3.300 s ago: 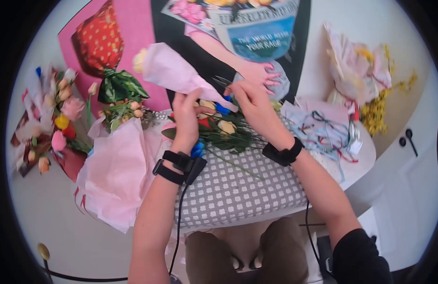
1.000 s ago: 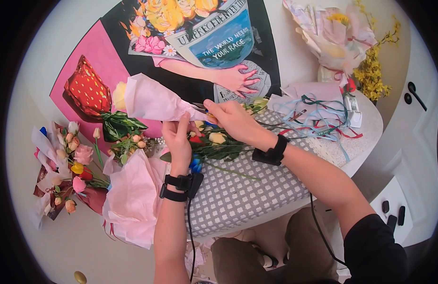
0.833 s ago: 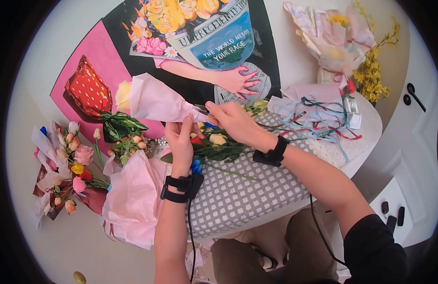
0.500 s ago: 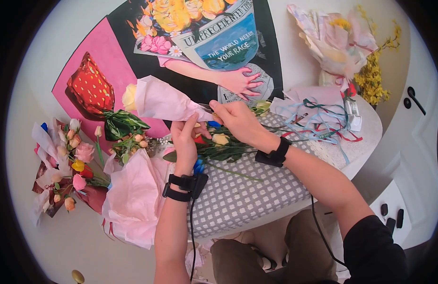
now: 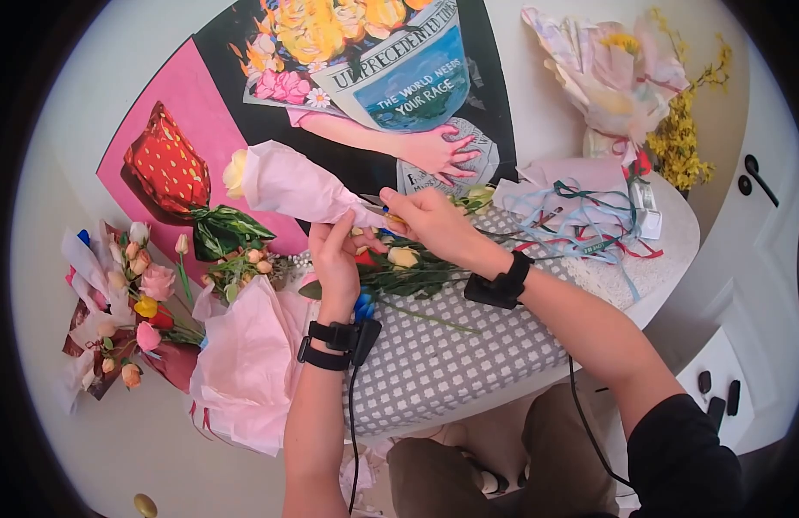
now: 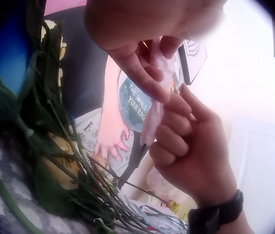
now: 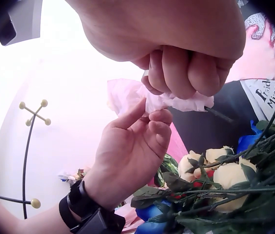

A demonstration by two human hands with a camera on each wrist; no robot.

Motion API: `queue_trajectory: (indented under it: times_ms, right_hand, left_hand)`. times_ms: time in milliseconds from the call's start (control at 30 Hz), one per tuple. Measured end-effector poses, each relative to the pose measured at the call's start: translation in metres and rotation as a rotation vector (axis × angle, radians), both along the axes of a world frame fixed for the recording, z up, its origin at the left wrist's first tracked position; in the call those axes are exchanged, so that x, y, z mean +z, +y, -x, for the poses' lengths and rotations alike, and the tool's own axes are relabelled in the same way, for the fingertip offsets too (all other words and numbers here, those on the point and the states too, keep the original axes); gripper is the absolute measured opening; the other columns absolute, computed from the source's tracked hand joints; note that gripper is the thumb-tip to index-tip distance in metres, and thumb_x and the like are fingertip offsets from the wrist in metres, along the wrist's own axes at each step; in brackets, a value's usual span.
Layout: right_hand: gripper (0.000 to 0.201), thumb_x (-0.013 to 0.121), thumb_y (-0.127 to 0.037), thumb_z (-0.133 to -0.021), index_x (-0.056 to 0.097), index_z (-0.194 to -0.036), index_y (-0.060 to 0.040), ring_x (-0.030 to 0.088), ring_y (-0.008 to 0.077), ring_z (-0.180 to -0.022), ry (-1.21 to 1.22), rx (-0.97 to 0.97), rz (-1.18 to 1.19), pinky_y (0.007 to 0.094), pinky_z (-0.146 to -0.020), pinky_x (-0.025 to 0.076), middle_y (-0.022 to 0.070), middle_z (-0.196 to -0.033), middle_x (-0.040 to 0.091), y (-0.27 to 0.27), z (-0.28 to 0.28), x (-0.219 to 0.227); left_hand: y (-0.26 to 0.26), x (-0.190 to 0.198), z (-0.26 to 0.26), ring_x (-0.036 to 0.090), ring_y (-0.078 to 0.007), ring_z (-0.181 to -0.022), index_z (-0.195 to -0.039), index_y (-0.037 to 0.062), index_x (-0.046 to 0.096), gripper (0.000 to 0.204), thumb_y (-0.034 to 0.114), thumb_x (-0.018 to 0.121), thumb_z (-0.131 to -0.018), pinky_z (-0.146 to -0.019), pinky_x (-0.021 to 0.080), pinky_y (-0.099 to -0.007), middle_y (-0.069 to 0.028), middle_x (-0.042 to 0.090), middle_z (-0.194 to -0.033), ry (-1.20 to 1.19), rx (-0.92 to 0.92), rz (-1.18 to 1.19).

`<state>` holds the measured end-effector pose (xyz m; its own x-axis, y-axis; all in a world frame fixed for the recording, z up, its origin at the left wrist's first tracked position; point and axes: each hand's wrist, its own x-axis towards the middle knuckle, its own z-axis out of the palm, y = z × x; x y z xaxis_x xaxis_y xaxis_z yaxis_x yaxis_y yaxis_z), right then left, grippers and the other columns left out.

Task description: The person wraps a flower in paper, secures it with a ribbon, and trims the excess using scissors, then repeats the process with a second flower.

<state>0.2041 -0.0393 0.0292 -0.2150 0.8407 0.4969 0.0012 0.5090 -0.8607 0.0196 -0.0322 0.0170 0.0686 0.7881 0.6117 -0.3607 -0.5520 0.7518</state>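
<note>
In my left hand I hold the narrow part of a pale pink paper cone, pinched between thumb and fingers. A cream rose peeks out of the cone's wide end at the left. A bare stem sticks out of the narrow end in the right wrist view. My right hand has its fingers curled round what looks like scissors, with thin metal blades pointing left along the paper's tip; the handles are hidden in the hand. Several cream roses with long stems lie just below both hands.
A grey patterned cloth covers the table. Pink paper sheets lie at the left, beside mixed flowers. Tangled ribbons lie at the right, with a wrapped bouquet behind. A painted poster stands at the back.
Since the earliest frame, the blades have come down from above the paper to its narrow end. The head view has shifted. Over the last second the wrapped rose has moved only slightly.
</note>
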Motion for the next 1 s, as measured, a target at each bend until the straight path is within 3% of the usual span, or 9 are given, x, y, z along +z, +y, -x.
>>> queue_trajectory:
  times_ms: [67,300,500,567,667,700,767,800,1000]
  right_hand:
    - [0.065,0.051,-0.053,-0.105,0.058,-0.064,-0.0038,0.038,0.0056,-0.053,-0.061,0.020,0.023,0.0268,-0.050,0.028,-0.0052,-0.057,0.044,-0.001,-0.003,0.001]
    - [0.066,0.051,-0.051,-0.106,0.055,-0.060,-0.0039,0.037,0.0064,-0.052,-0.063,0.010,-0.033,0.0288,-0.050,0.028,-0.0050,-0.054,0.043,0.000,-0.003,0.002]
    - [0.064,0.050,-0.045,-0.107,0.058,-0.063,0.0008,0.042,0.0181,-0.046,-0.100,-0.112,-0.170,0.0378,-0.049,0.033,0.0082,-0.049,0.047,0.005,0.000,-0.004]
    - [0.063,0.049,-0.046,-0.106,0.061,-0.066,0.0011,0.048,0.0280,-0.046,-0.171,-0.178,-0.224,0.0419,-0.051,0.036,0.0152,-0.051,0.051,0.004,-0.001,-0.003]
    - [0.063,0.048,-0.045,-0.106,0.062,-0.066,0.0008,0.051,0.0336,-0.048,-0.217,-0.202,-0.238,0.0441,-0.052,0.037,0.0176,-0.053,0.052,0.000,-0.003,0.000]
    - [0.063,0.048,-0.045,-0.106,0.062,-0.066,0.0008,0.051,0.0336,-0.048,-0.216,-0.205,-0.238,0.0441,-0.052,0.037,0.0176,-0.053,0.052,0.000,-0.002,-0.001]
    - [0.064,0.049,-0.043,-0.108,0.056,-0.063,0.0022,0.041,0.0201,-0.049,-0.184,-0.201,-0.243,0.0388,-0.052,0.035,0.0111,-0.051,0.045,0.000,-0.001,-0.002]
    - [0.064,0.049,-0.043,-0.108,0.056,-0.063,0.0022,0.041,0.0201,-0.049,-0.183,-0.202,-0.244,0.0388,-0.052,0.035,0.0111,-0.051,0.045,0.000,-0.001,-0.003]
    - [0.063,0.050,-0.043,-0.107,0.057,-0.064,0.0023,0.041,0.0210,-0.048,-0.164,-0.225,-0.238,0.0389,-0.052,0.034,0.0118,-0.051,0.046,0.001,0.000,-0.005]
  left_hand:
    - [0.000,0.000,0.000,0.065,-0.0211,-0.078,-0.110,-0.0019,0.056,0.019,0.015,0.054,-0.102,-0.059,0.062,-0.0379,-0.0128,0.065,-0.096,-0.001,-0.001,-0.003]
    - [0.002,-0.001,0.000,0.065,-0.0197,-0.078,-0.108,-0.0009,0.056,0.018,0.017,0.054,-0.103,-0.059,0.062,-0.0372,-0.0111,0.065,-0.094,0.004,0.014,0.009]
    - [0.001,0.001,-0.001,0.063,-0.0178,-0.077,-0.110,-0.0011,0.057,0.019,0.017,0.056,-0.103,-0.058,0.061,-0.0352,-0.0108,0.065,-0.095,0.036,0.004,0.036]
    - [0.003,-0.001,0.002,0.063,-0.0168,-0.077,-0.111,-0.0012,0.057,0.020,0.017,0.056,-0.103,-0.057,0.061,-0.0343,-0.0105,0.065,-0.096,0.058,0.010,0.046]
    - [0.004,-0.002,0.004,0.062,-0.0147,-0.075,-0.112,-0.0012,0.057,0.020,0.017,0.058,-0.103,-0.056,0.060,-0.0325,-0.0096,0.066,-0.098,0.103,0.030,0.055]
    - [0.004,-0.002,0.004,0.061,-0.0137,-0.074,-0.112,-0.0012,0.058,0.020,0.017,0.058,-0.103,-0.055,0.059,-0.0314,-0.0090,0.066,-0.098,0.124,0.047,0.057]
    - [0.001,0.000,-0.001,0.060,-0.0126,-0.070,-0.112,-0.0017,0.057,0.020,0.016,0.061,-0.102,-0.053,0.057,-0.0301,-0.0079,0.065,-0.092,0.098,0.058,0.060]
    - [-0.001,0.001,-0.003,0.058,-0.0115,-0.065,-0.111,-0.0022,0.057,0.020,0.014,0.063,-0.101,-0.050,0.055,-0.0288,-0.0069,0.063,-0.087,0.069,0.071,0.065]
    - [-0.005,0.003,-0.007,0.057,-0.0104,-0.064,-0.111,-0.0019,0.056,0.020,0.015,0.063,-0.102,-0.050,0.055,-0.0278,-0.0068,0.063,-0.086,0.102,0.092,0.042]
